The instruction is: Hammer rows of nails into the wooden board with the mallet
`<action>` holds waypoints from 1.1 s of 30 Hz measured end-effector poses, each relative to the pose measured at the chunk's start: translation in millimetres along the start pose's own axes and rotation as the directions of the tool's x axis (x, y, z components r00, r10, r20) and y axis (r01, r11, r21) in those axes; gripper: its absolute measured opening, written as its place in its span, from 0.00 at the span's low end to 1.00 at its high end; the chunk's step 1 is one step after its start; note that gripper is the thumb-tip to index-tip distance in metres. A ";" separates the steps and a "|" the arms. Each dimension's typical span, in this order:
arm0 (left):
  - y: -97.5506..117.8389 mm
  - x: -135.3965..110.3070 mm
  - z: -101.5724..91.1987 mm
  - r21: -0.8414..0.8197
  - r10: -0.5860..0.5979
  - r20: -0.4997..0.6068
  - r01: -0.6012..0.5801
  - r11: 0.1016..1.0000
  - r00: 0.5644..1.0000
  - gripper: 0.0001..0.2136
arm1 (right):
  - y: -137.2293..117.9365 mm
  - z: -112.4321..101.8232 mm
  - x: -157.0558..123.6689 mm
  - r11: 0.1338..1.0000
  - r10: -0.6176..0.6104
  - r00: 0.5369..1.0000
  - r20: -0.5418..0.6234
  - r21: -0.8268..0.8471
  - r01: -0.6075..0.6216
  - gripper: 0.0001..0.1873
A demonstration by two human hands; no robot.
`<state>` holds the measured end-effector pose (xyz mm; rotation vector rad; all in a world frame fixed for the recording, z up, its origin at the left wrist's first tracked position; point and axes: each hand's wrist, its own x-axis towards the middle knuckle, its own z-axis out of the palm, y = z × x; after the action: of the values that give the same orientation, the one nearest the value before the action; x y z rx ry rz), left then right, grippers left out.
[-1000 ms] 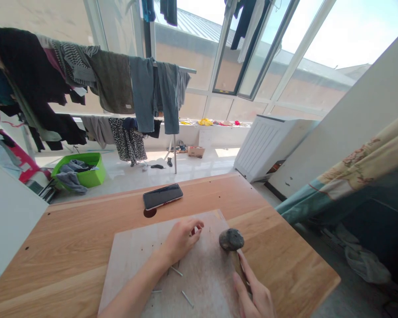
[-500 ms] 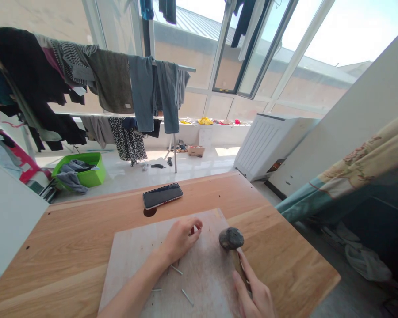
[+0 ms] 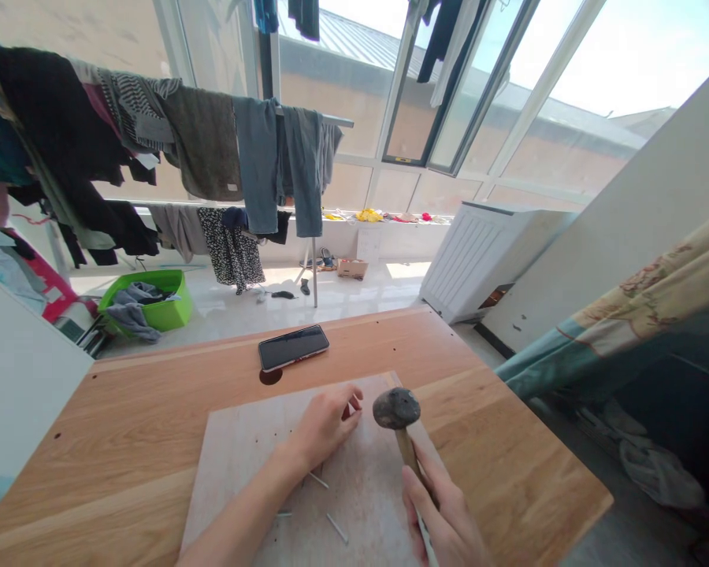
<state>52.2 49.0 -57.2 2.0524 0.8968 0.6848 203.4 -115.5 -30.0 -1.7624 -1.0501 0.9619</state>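
My right hand [image 3: 443,504] is closed around the wooden handle of a hammer [image 3: 397,408]. Its dark, worn head hangs over the far right part of a pale board [image 3: 230,449]. My left hand [image 3: 328,425] rests on that board, left of the hammer head. Its fingers are loosely curled, with a gap between thumb and forefinger and nothing visible in it. Several loose nails lie on the board near my left forearm, one of them a silver nail [image 3: 337,528]. Small dark spots dot the board's left side. The hammer head hides the board's surface behind it.
The board lies on a wooden table [image 3: 112,457]. A phone [image 3: 294,347] lies beyond it, beside a round hole. Past the table stand a green basket [image 3: 174,305] of clothes, a drying rack with laundry, and a white cabinet [image 3: 466,260]. A curtain [image 3: 620,315] hangs at right.
The hammer head has moved left and slightly up, towards my left hand. My left hand has hardly moved. A small upright nail seen earlier right of my left fingers is now hidden behind the hammer head.
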 end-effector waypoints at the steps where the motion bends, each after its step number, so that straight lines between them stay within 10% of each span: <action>1: 0.4 0.3 0.1 0.000 -0.001 -0.006 0.001 1.000 1.000 0.11 | -6.5 3.4 0.1 1.000 -0.013 1.000 0.020 -0.007 0.013 0.38; 24: 5.7 0.5 -8.2 -0.031 -0.016 0.015 0.016 0.999 1.000 0.18 | 9.7 35.4 -1.2 0.998 -0.040 0.996 -0.076 0.053 0.045 0.45; 33: 43.8 -33.0 -59.1 0.550 -0.235 0.249 0.062 0.833 0.940 0.02 | 56.2 7.3 -7.0 0.998 0.066 0.996 -0.060 -0.013 -0.067 0.47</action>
<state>6.1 29.5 5.9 2.4486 1.1385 0.0012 209.2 -136.1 -82.9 -1.8372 -0.9684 0.9385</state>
